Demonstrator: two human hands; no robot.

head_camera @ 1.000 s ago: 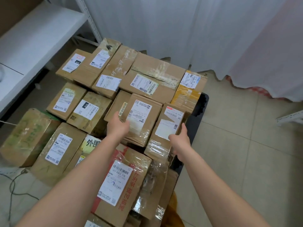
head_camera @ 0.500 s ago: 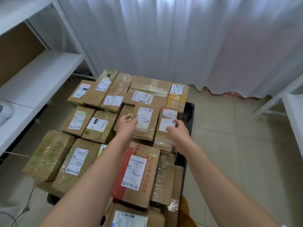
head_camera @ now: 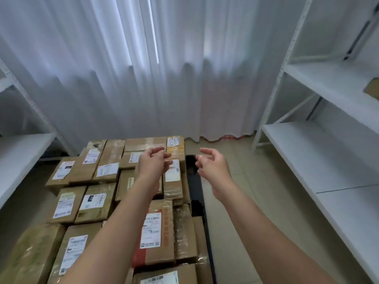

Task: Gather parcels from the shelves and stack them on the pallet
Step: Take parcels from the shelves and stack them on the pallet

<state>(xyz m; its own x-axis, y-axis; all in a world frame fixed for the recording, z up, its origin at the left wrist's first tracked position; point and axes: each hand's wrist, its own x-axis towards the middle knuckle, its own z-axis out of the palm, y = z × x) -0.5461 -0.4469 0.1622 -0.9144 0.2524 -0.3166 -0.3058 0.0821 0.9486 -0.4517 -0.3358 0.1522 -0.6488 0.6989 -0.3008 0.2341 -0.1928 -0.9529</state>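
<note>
So both hands are up in the air over the stack with nothing in them: the left hand [head_camera: 152, 163] has its fingers loosely curled above the far-right part of the pile, and the right hand [head_camera: 213, 166] hangs just past the right edge, over the tiled beige floor [head_camera: 256, 193], fingers also relaxed and half spread. The brown cardboard parcels with white shipping labels [head_camera: 86, 203] cover pretty much the whole black plastic pallet [head_camera: 194, 181]; you only see a strip of it along the right edge. The narrow tape-wrapped cardboard parcel [head_camera: 172, 177] sits right at that edge, near the far right corner, with what looks like another box under it. One more brown box [head_camera: 372, 88] peeks out on the white metal shelving unit on the right [head_camera: 320, 83], so my guess is that's the next pickup. What worries me: that right-edge column is made of skinny boxes stacked on crinkly tape-covered ones, and a nudge from a forearm or another parcel dropped on top could slide them off toward the floor. Also the near boxes look uneven in height, so anything wide laid across them might rock. White curtain [head_camera: 143, 68] behind it all, no issue there.
</note>
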